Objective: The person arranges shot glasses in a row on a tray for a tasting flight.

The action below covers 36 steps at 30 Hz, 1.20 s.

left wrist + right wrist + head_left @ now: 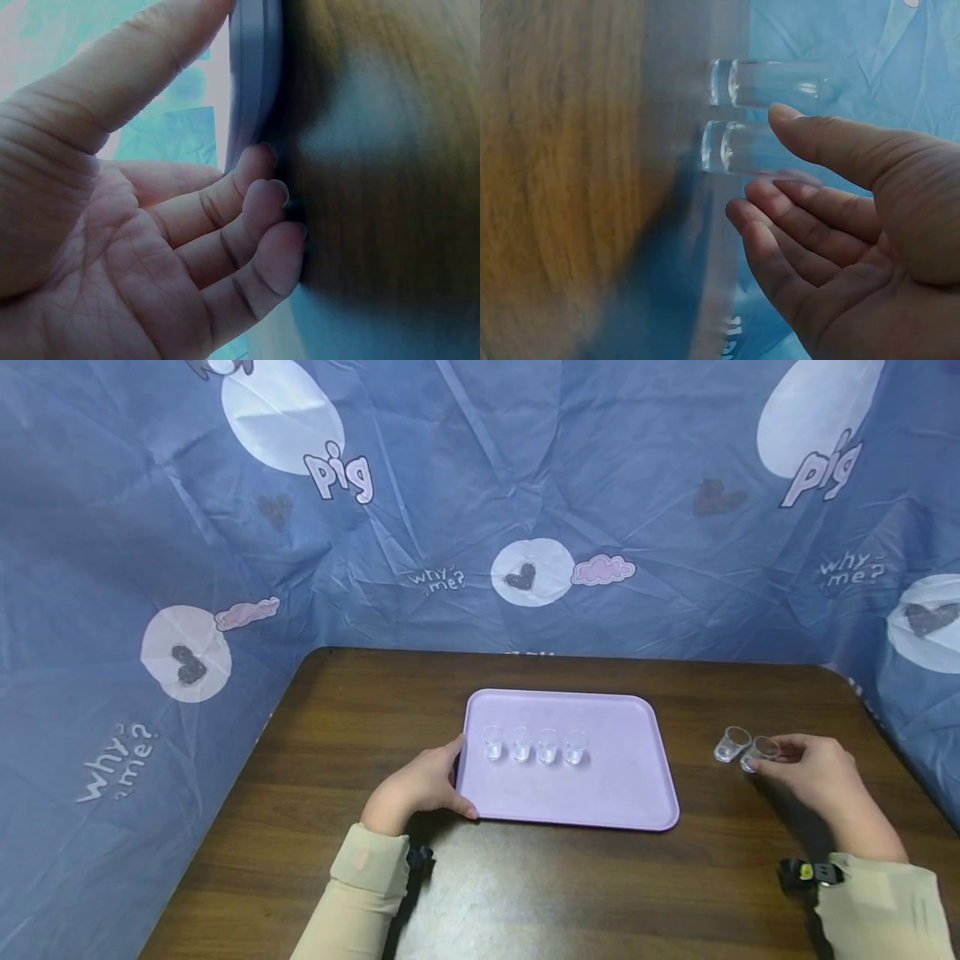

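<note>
My left hand point(422, 783) holds the left end of a lilac tray point(570, 802), its thumb at the near left corner and the other fingers by the left rim. In the left wrist view the fingertips point(281, 259) come down to the table beside the tray rim point(253, 82). Several small clear shot glasses, among them one at the row's left end point(492, 745), stand upright in a row on the tray. To the right of the tray, my right hand point(821, 777) pinches a shot glass point(739, 150) between thumb and fingers. Another shot glass point(761, 82) stands close beside it.
The brown wooden table point(585, 893) carries the tray near its middle and the two separate glasses towards its right side. A blue printed cloth point(420, 518) hangs behind the table and along its sides.
</note>
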Each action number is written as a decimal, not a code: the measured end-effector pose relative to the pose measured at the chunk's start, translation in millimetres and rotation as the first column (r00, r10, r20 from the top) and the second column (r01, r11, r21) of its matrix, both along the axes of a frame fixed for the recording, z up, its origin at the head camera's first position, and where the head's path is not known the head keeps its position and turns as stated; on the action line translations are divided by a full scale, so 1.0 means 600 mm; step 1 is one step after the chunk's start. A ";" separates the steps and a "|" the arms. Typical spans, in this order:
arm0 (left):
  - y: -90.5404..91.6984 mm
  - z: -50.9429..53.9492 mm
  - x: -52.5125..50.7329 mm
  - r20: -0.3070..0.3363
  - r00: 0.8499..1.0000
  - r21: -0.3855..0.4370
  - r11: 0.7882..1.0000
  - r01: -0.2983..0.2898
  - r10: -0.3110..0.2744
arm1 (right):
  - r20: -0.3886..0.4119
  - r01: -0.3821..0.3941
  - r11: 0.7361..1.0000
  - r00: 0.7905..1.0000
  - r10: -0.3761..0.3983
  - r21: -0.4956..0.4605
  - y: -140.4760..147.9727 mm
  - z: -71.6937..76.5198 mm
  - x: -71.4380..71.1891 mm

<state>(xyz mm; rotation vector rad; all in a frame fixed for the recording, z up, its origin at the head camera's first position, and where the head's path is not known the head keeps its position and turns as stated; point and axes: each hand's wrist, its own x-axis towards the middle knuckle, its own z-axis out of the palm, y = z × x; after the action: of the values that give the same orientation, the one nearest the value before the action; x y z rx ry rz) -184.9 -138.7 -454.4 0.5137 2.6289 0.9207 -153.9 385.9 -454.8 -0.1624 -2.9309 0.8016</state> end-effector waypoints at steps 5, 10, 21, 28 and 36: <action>0.000 0.001 0.000 -0.003 1.000 -0.001 1.000 0.003 -0.003 | -0.022 0.011 1.000 1.000 -0.011 0.002 0.001 -0.009 -0.002; -0.001 0.001 0.000 -0.011 1.000 -0.002 1.000 0.012 -0.012 | -0.040 0.024 1.000 0.999 -0.024 -0.004 0.000 -0.011 -0.002; -0.002 0.001 0.001 -0.006 1.000 -0.004 1.000 0.012 -0.012 | -0.047 0.037 0.999 0.998 -0.038 -0.004 0.002 -0.005 0.005; -0.001 0.001 0.001 -0.005 1.000 0.010 1.000 0.007 -0.007 | -0.106 0.044 0.999 0.993 -0.043 0.005 0.004 0.019 0.014; 0.000 0.003 0.001 -0.007 1.000 0.011 1.000 0.014 -0.014 | -0.158 0.024 1.000 0.987 -0.024 -0.002 -0.005 0.040 0.022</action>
<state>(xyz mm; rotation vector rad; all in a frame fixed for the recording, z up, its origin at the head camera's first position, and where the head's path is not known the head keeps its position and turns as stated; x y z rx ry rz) -184.4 -138.5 -452.7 0.5375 2.6244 0.9308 -140.9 382.7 -430.5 -0.1279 -2.7752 0.7739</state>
